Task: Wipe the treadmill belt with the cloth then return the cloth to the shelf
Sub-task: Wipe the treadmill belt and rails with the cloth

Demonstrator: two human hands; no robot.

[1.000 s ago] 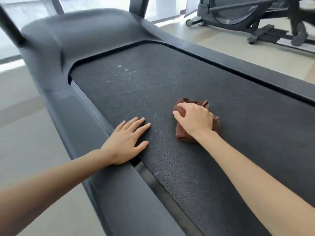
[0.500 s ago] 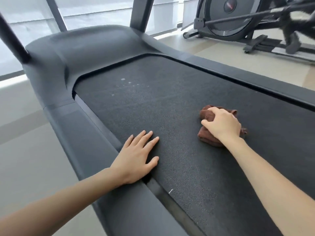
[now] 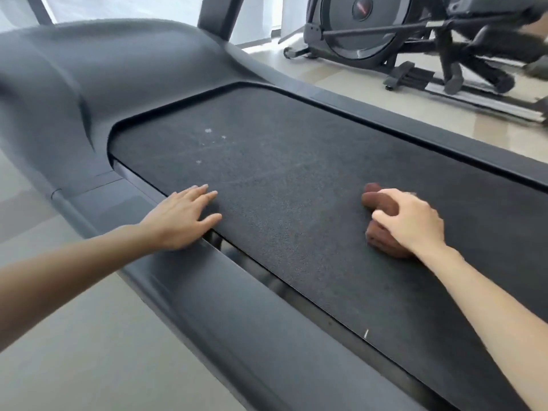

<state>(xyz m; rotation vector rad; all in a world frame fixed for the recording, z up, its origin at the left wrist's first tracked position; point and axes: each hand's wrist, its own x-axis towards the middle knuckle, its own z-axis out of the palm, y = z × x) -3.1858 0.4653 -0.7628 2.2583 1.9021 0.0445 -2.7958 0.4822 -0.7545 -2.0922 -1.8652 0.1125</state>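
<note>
**Cloth sweeps wide across the belt, specks yet to be reached**

My right hand is clenched over the bunched brown cloth, pressing it onto the dark grey, rough-textured treadmill belt. In the past second the cloth has travelled sideways toward the belt's far edge. It was near my left hand and is now well apart from it. That left hand has kept its place, flat and straight-fingered, holding nothing, braced where the belt meets the smooth dark grey side rail.

I judge the wiping only partly done. A cluster of small white specks lies on the belt ahead and left of my grip, apparently untouched. The shelf is not in view.

Beyond my grip stands a black exercise machine. A red mark on its round disc is too blurred to read, and I see no other lettering.
</note>
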